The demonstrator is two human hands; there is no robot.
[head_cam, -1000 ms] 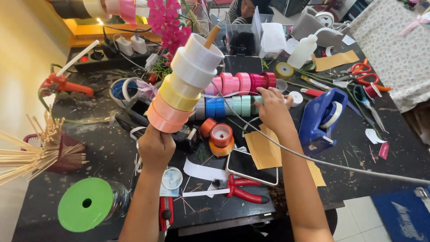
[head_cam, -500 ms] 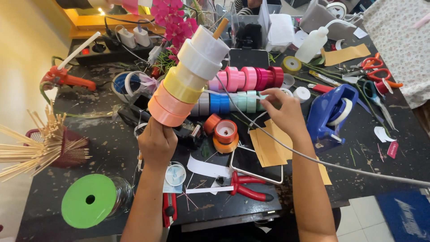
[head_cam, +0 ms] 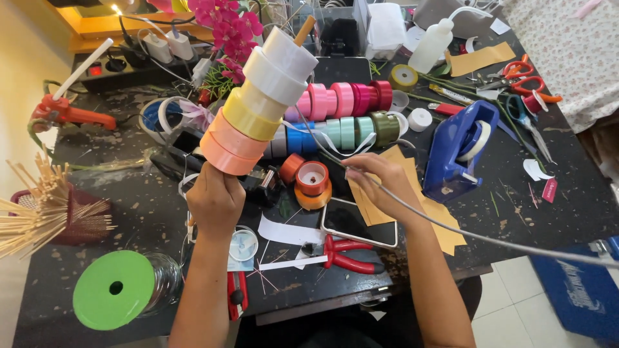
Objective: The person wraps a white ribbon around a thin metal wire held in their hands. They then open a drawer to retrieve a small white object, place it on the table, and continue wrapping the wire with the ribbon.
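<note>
My left hand [head_cam: 216,196] is clenched tight around the bottom of a stick [head_cam: 304,30] loaded with ribbon rolls [head_cam: 258,103] — peach at the bottom, then yellow, then white near the top — and the whole stack leans away from me, up and to the right, above the black table [head_cam: 103,193]. My right hand [head_cam: 380,180] is pinched narrow on a thin pale strand of ribbon [head_cam: 319,145] that runs back up toward the stack; which roll it comes off I cannot tell. To do this well, I judge I should keep the stick steady and tilted so that no roll slides off the open top end, and pull the strand in a smooth line rather than in jerks, so the roll turns freely instead of dragging its neighbours. The strand passes just over the row of pink and green rolls [head_cam: 342,100] lying on the table and near the orange rolls [head_cam: 311,183], so I ought to lift it clear to avoid a snag. The red pliers [head_cam: 348,251] lie close to my right wrist, and the blue tape dispenser [head_cam: 458,148] sits just beyond it
</note>
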